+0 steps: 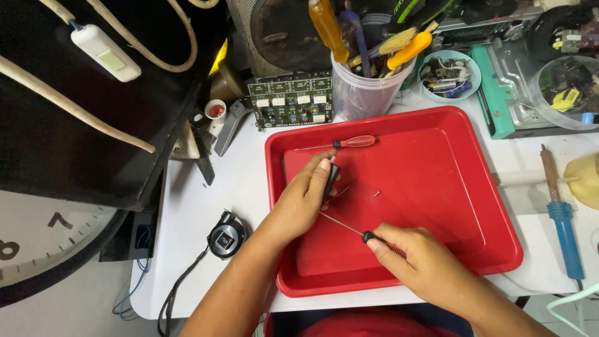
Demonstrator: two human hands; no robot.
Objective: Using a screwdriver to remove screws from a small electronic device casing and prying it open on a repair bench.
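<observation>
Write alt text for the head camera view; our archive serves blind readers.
Over a red tray, the left hand pinches a small black part while the right hand holds a red-handled screwdriver toward it. A second screwdriver and a tiny screw lie in the tray.

Green circuit board (291,98), rectangular, standing at the rear of the white tabletop (206,249), left of the clear plastic cup (365,93); it bears a row of small white rectangular component labels and a narrow white printed strip along its lower edge.
</observation>
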